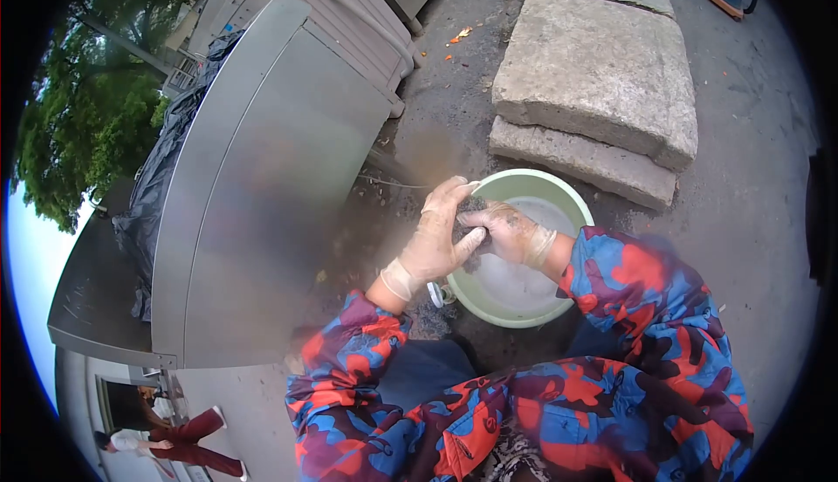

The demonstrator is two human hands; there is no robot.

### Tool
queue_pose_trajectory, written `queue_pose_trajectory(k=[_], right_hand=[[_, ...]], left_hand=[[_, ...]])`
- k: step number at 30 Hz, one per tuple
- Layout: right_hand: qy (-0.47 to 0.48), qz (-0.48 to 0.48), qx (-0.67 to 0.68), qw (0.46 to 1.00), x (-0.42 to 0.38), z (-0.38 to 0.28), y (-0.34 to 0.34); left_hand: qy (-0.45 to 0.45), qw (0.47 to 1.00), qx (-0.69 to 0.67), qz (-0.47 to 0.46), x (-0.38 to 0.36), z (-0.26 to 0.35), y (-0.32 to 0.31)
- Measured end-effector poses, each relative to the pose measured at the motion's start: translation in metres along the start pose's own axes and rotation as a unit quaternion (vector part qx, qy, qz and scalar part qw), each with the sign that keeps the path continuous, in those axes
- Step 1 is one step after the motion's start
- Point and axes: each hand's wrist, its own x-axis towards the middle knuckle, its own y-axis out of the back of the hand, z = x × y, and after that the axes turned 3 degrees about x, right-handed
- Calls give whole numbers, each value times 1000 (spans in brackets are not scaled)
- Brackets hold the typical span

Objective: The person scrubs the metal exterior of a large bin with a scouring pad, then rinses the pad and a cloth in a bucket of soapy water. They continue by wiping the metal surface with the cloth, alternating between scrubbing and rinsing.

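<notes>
Both of my hands wear thin, whitish see-through gloves with dark specks. My left hand (434,242) is bent around a dark, fuzzy scrubbing pad (472,212) from the left. From the right, my right hand (513,231) presses its fingers on the same pad. They meet over the left part of a light green basin (515,320), which stands on the ground and holds cloudy, whitish water. A small round object with a pale rim (436,294) lies beside the basin's left edge, partly hidden.
Stacked concrete blocks (602,72) rise beyond the basin. A large grey metal cabinet (271,194) stands close on the left. At lower left a person (179,447) is walking. A cart with an orange edge (723,0) is at upper right.
</notes>
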Motion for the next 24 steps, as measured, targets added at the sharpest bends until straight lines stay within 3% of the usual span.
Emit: queue_pose_trajectory(k=[1,2,3,4,6,7,8,10,12,14,16,18,20,22,24], right_hand=[[-84,52,174,980,9,8,-4],[-165,102,340,920,15,3,-4],[-180,127,390,894,20,-1,-1],[-142,141,381,903,30,11,4],[-119,186,351,910,54,36,21],[-121,262,236,928,63,33,29],[-93,255,190,943,79,41,45],[-56,292,53,953,103,3,67],[-37,336,-73,938,119,-79,72],[72,321,-51,943,170,-95,89],[151,308,56,938,213,-132,87],[186,350,-84,914,253,-166,89],[266,403,-186,856,296,-189,86],[231,372,-278,855,325,-209,84],[241,373,-337,830,369,-200,81]], left_hand=[[8,1000,10,-16,-2,4,16],[17,999,20,-32,-2,8,34],[32,998,46,-10,-4,8,52],[49,996,71,11,-7,7,74],[66,962,255,79,-13,7,123],[72,926,354,112,-18,2,150],[81,878,450,143,-23,-2,177],[93,792,574,185,-33,-3,227],[135,722,644,211,-47,-17,266],[160,691,664,236,-63,-33,289],[174,668,681,244,-76,-50,297],[251,679,650,233,-87,-68,298],[211,655,682,247,-90,-80,299],[212,653,671,280,-87,-81,295],[209,618,698,296,-84,-90,294]])
